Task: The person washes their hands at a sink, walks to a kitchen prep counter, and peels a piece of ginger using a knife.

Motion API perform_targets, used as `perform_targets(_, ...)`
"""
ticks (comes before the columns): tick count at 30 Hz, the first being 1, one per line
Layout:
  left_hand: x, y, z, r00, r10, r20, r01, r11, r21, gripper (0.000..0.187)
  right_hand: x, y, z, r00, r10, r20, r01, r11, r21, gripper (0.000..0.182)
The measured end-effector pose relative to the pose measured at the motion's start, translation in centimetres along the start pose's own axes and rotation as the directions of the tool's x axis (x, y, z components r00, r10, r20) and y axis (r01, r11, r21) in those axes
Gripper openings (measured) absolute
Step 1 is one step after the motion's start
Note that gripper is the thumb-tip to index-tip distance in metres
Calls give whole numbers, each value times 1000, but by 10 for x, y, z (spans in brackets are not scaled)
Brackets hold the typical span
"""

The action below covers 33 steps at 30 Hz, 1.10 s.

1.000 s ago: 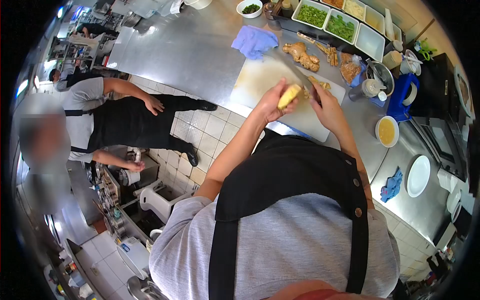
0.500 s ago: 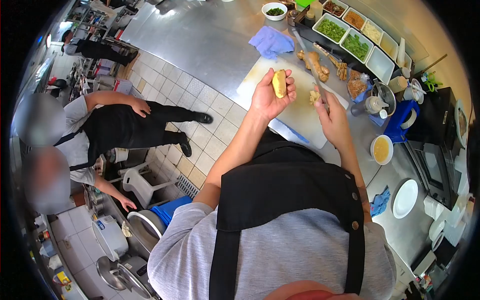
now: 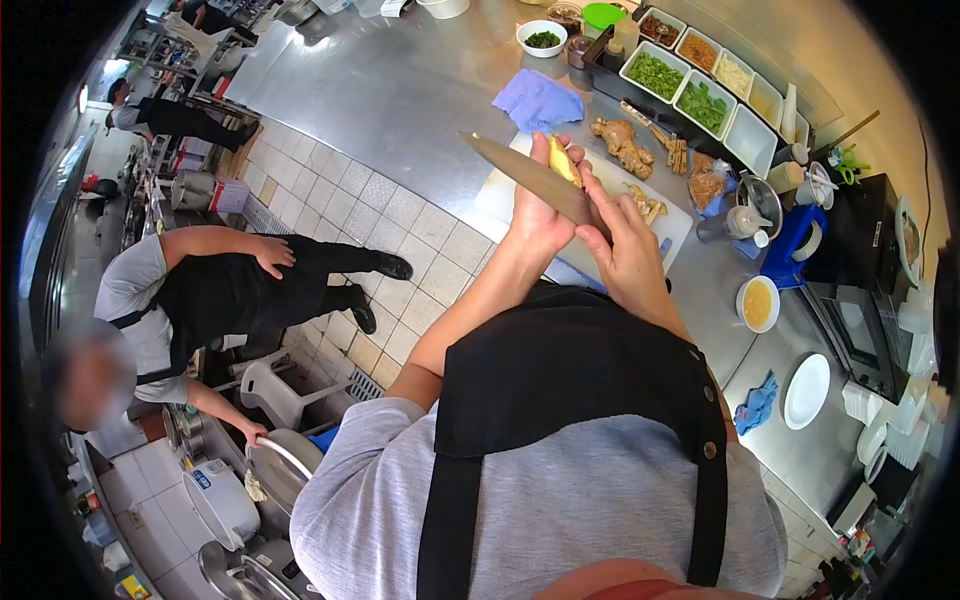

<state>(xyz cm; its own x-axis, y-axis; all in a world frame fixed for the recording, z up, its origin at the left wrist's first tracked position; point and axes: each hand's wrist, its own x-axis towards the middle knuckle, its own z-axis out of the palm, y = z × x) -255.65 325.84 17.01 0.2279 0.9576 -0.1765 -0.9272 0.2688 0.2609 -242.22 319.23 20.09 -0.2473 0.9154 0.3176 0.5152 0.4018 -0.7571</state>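
My left hand (image 3: 538, 205) holds a peeled yellow piece of ginger (image 3: 563, 162) above the white cutting board (image 3: 490, 205). The fingers of my right hand (image 3: 627, 240) are wrapped round the grip of a large knife (image 3: 530, 177). Its wide blade lies across my left palm, against or just over the ginger, with the tip pointing to the upper left. The knife handle is hidden in my fingers. Peelings (image 3: 650, 205) lie on the board to the right, and an unpeeled ginger root (image 3: 622, 146) rests at its far edge.
A blue cloth (image 3: 540, 98) and a bowl of chopped greens (image 3: 542, 38) are beyond the board. White ingredient trays (image 3: 752, 138) line the right wall. A bowl of yellow liquid (image 3: 757, 304) sits at the right. Another person (image 3: 210, 290) stands at the left, one hand on a large pot lid.
My right hand has brought the knife from the board's right side up to the ginger in my left hand. The person at left has reached the pot lid.
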Motion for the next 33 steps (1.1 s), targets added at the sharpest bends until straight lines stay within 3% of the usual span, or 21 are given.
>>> perform_targets(5,-1,8,2,992,123,-5,-123,992,36,36,10,-8,6,1000,-6,7,6,1000,16,57)
perform_targets(14,-1,15,9,986,145,-87,-145,989,2,35,16,-4,14,1000,4,25,-6,997,75,56)
perform_targets(17,7,23,-7,985,171,-27,-167,980,109,35,20,9,21,994,-75,-85,90,977,191,51)
perform_targets(20,27,26,-42,925,370,-89,-323,886,331,32,14,20,13,984,174,47,-180,951,253,44)
perform_targets(23,40,25,-82,905,400,-142,-286,822,493,30,8,34,7,888,445,116,-460,864,207,41)
perform_targets(24,43,22,-95,890,390,-235,-234,834,499,30,4,45,9,886,451,106,-463,863,204,34)
perform_targets(28,39,1,-132,881,370,-294,-47,688,724,32,-19,90,20,912,407,55,-393,904,-171,24)
perform_targets(30,33,-12,-148,914,339,-224,4,543,840,30,-30,99,23,907,418,42,-379,857,-348,23)
perform_targets(33,27,-22,-161,942,321,-98,-3,302,953,30,-40,105,28,802,587,108,-474,737,-482,27)
